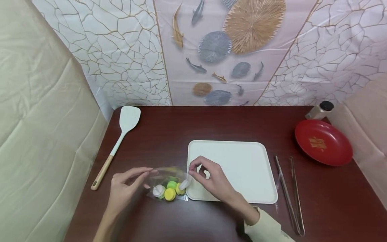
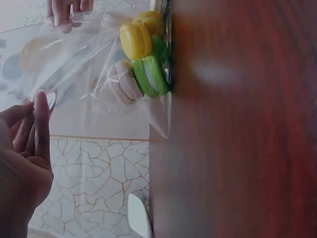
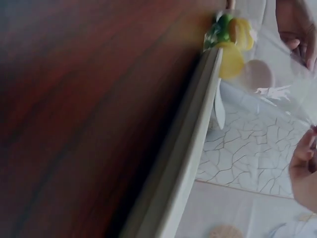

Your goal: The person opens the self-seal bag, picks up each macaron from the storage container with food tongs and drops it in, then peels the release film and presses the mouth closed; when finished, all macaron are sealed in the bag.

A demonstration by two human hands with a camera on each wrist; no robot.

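Observation:
A clear plastic bag [image 1: 164,174] holds several macarons, gathered at its bottom. Among them are a yellow macaron [image 2: 135,39], a green macaron [image 2: 150,77] and a pale pinkish-white macaron [image 2: 125,82]. With thumb and fingers my left hand [image 1: 124,185] pinches the bag's upper left edge. My right hand [image 1: 216,179], thumb and forefinger together, pinches the upper right edge, as the right wrist view also shows with the bag stretched taut. The bag stands at the left edge of a white tray [image 1: 232,161], its right side beside or over the rim; I cannot tell which.
A white spatula [image 1: 116,146] with a wooden handle lies at the left. Right of the tray are metal tongs [image 1: 291,198], with a red plate [image 1: 325,143] and a black-capped jar [image 1: 318,111] behind. Fabric walls [image 1: 60,134] border the dark table [image 1: 160,127].

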